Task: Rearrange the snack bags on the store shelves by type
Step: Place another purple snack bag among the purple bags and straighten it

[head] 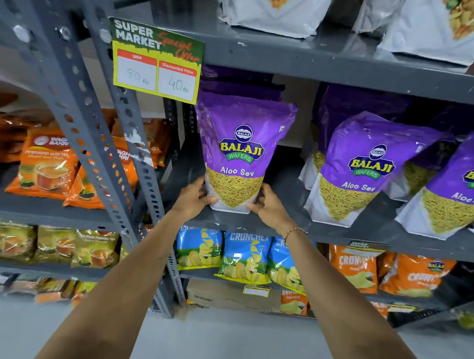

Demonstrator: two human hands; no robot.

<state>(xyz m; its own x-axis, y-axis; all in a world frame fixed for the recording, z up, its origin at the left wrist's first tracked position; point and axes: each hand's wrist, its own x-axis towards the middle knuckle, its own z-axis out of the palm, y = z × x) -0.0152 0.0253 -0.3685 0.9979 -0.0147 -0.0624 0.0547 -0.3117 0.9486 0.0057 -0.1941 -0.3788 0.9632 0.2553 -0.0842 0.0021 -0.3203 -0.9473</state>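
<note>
Both hands, left (194, 198) and right (270, 206), clasp the lower corners of a purple-and-white plastic Aloo Sev pouch (241, 152) standing on the grey metal shelf (292, 192). Likely light, crinkly, slippery; its brittle contents favour a gentle base hold

Glossy plastic bag (241, 152), matt metal shelf (297, 193)

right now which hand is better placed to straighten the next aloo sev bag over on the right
Right. The right hand is on the side of the held Aloo Sev bag nearest the leaning Aloo Sev bag; the left hand would probably have to cross over.
</note>
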